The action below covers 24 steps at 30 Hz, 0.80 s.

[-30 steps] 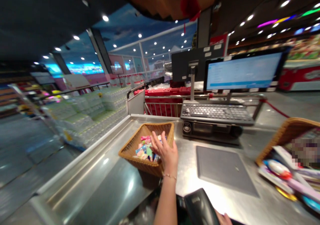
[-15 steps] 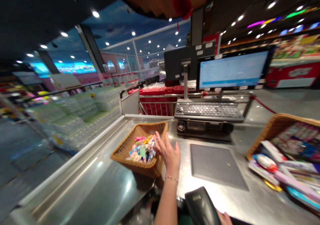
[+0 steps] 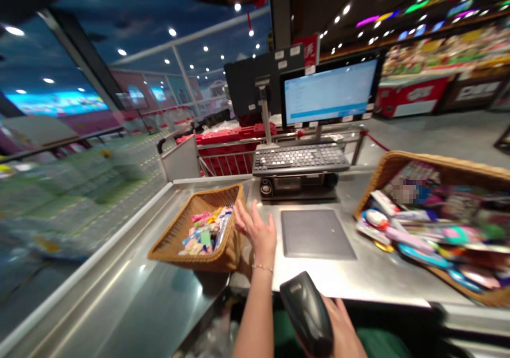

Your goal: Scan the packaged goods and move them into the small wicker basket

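Note:
My left hand is stretched out with its fingers apart, beside the right rim of a wicker basket; whether it touches the rim I cannot tell. Small, brightly coloured packaged items lie in that basket. Low in the view, my right hand is wrapped round a black handheld barcode scanner, which hides part of the fingers. A flat grey panel is set in the metal counter just beyond the scanner.
At the right, a larger wicker basket is heaped with mixed packaged goods. A keyboard and a lit monitor stand at the back of the metal counter. Behind them are a metal rail and red crates.
My view has turned to the right, so the counter things sit further left and more of the large basket shows. More of my right hand and the scanner is in view. My left hand stays open.

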Motion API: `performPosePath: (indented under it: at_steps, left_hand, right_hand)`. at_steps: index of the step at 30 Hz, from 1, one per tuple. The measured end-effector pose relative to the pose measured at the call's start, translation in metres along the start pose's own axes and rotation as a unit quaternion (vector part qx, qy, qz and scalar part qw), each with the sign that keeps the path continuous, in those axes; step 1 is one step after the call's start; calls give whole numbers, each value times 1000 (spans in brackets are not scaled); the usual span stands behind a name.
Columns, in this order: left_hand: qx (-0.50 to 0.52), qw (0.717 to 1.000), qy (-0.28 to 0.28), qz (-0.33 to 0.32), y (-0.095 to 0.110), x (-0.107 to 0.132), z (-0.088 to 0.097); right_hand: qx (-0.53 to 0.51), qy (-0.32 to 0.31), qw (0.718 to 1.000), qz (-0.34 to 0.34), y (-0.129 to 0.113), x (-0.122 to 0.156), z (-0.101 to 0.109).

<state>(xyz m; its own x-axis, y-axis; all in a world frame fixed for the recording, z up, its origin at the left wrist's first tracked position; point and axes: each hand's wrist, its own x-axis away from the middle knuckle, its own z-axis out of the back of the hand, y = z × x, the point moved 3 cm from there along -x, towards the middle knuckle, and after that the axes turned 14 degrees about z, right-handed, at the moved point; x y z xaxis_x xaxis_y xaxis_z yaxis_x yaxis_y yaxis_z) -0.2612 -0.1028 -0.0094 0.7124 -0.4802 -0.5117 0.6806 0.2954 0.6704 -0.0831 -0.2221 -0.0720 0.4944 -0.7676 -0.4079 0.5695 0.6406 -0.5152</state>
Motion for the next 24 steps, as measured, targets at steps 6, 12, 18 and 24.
performPosePath:
  at_steps: [6, 12, 18, 24]
  left_hand:
    - [-17, 999, -41, 8, 14, 8, -7]
    - [-32, 997, -62, -13, 23, 21, -19]
    - [-42, 995, -82, -24, 34, 34, -30]
    - [-43, 993, -101, -43, 46, 47, -38]
  right_hand:
    - [-21, -61, 998, -2, -4, -4, 15]
    - [13, -60, 998, 19, 3, 1, 25]
    - [28, -57, 998, 15, 8, 5, 30]
    - [25, -61, 998, -2, 15, 7, 38]
